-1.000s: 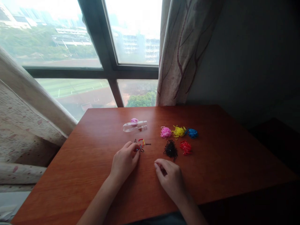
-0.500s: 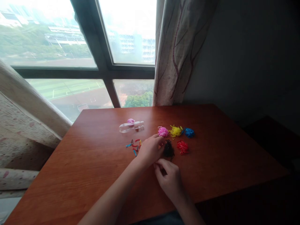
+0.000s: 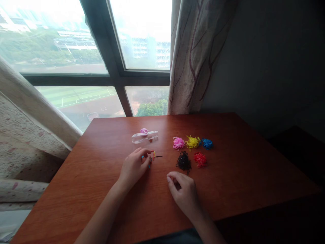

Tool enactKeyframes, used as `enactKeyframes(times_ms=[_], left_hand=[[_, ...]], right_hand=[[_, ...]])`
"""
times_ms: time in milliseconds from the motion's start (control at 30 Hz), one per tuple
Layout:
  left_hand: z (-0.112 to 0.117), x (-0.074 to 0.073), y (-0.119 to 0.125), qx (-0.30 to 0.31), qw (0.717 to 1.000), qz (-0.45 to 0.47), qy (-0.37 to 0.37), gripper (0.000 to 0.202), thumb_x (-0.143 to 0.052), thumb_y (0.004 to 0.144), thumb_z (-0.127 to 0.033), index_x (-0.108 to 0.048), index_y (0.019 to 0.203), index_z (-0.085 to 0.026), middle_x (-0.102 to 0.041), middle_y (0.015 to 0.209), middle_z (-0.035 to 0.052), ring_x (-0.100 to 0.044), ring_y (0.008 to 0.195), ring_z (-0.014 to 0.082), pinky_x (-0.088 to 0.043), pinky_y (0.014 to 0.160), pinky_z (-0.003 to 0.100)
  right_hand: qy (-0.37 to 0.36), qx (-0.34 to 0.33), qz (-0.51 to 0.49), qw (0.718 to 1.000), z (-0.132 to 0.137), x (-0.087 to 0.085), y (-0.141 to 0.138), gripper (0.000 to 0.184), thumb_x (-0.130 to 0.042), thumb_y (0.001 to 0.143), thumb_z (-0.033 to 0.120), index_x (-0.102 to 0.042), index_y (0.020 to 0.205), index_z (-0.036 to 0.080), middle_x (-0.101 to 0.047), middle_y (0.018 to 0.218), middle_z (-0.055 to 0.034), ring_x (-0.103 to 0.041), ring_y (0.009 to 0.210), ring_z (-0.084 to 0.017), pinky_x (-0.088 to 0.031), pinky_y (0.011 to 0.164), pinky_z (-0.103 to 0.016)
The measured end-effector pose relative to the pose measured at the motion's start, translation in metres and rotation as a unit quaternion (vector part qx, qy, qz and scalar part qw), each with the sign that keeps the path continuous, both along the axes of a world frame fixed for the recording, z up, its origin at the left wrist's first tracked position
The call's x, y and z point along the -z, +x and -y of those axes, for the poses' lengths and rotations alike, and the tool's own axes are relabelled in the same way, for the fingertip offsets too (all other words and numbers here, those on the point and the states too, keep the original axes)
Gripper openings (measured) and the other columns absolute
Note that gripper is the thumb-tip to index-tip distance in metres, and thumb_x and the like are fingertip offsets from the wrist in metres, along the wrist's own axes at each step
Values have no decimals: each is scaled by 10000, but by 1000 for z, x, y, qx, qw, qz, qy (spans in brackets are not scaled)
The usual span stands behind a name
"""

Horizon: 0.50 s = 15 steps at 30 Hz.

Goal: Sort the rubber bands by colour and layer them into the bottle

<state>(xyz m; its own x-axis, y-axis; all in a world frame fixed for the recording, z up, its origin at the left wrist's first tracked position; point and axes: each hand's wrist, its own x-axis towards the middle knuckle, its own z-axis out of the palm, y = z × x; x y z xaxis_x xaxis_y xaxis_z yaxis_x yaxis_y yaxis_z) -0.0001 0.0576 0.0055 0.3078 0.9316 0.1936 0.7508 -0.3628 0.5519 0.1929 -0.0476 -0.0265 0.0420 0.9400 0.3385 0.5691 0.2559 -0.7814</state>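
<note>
My left hand [image 3: 135, 166] is over a small mixed group of rubber bands [image 3: 154, 154], which it partly covers. Its thumb and fingers curl together at the bands; anything they pinch is too small to make out. A single dark band [image 3: 159, 156] lies just right of these fingertips. My right hand [image 3: 184, 191] rests low over the table, thumb and index finger pinched, and what is between them cannot be made out. Beyond it sits a pile of black rubber bands [image 3: 183, 161], with red rubber bands [image 3: 200, 159] to the right.
Pink [image 3: 178, 143], yellow [image 3: 193, 142] and blue rubber bands [image 3: 207, 143] form a row farther back. A clear bottle-like container [image 3: 139, 138] with a pink part [image 3: 144, 130] lies behind my left hand. The wooden table [image 3: 83, 176] meets a window and curtains [image 3: 193, 61].
My left hand has moved left, away from my right hand and the black bands, to the mixed bands. The single dark band now shows there. My right hand stays almost in place.
</note>
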Motion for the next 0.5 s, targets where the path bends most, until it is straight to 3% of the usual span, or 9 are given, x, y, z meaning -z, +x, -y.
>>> enactKeyframes(times_ms=[167, 500], left_hand=[[6, 5, -26, -76, 996, -36, -7, 188, -521, 869, -321, -646, 981, -237, -654, 912, 4, -619, 728, 149, -444, 666, 248], [11, -1, -23, -91, 991, -90, -31, 199, -491, 891, -347, -641, 985, -257, -660, 990, 0, -649, 798, 161, -431, 669, 250]], right_hand=[[-9, -1, 11, 1000, 0, 0, -1, 126, -523, 905, 195, -646, 886, 210, -671, 742, -2, -615, 661, -141, -425, 643, -234], [-17, -1, 26, 1000, 1, 2, -1, 132, -521, 903, 197, -651, 883, 209, -682, 755, -7, -627, 674, -147, -433, 655, -239]])
